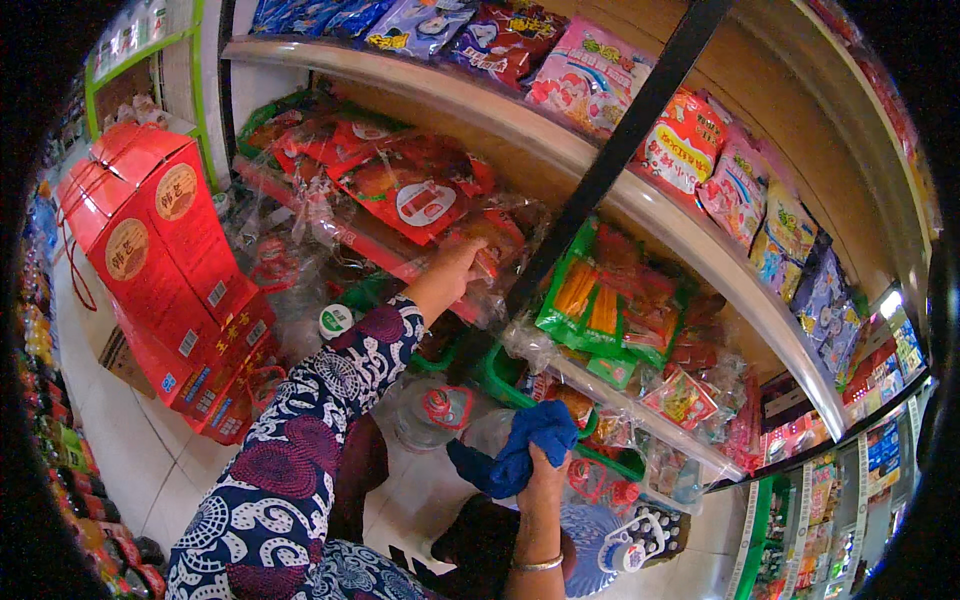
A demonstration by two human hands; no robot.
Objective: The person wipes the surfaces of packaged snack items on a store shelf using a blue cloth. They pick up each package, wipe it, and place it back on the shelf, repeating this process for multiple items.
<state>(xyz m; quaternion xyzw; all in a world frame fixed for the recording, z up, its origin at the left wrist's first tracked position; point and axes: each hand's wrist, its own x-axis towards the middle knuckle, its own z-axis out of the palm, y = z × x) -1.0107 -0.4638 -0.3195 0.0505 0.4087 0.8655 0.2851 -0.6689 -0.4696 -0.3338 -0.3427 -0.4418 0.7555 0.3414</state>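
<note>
My left hand (450, 271) reaches onto the lower shelf, at the right end of a pile of red snack packets (405, 191). Its fingertips are by a small red packet (499, 240) under clear plastic; whether they grip it is not plain. My right hand (546, 461), with a bangle at the wrist, holds a bunched blue cloth (532, 442) below the shelf edge. Green packs of orange snack sticks (592, 300) lie on the shelf, right of a black upright post (622, 150).
Bagged snacks (592, 71) fill the shelf above. Red gift boxes (161, 247) stand at left. Below the shelf are green baskets (502, 379), large clear bottles (427, 412) and a water jug (592, 551) on the tiled floor (405, 495). More stocked racks (817, 495) stand at right.
</note>
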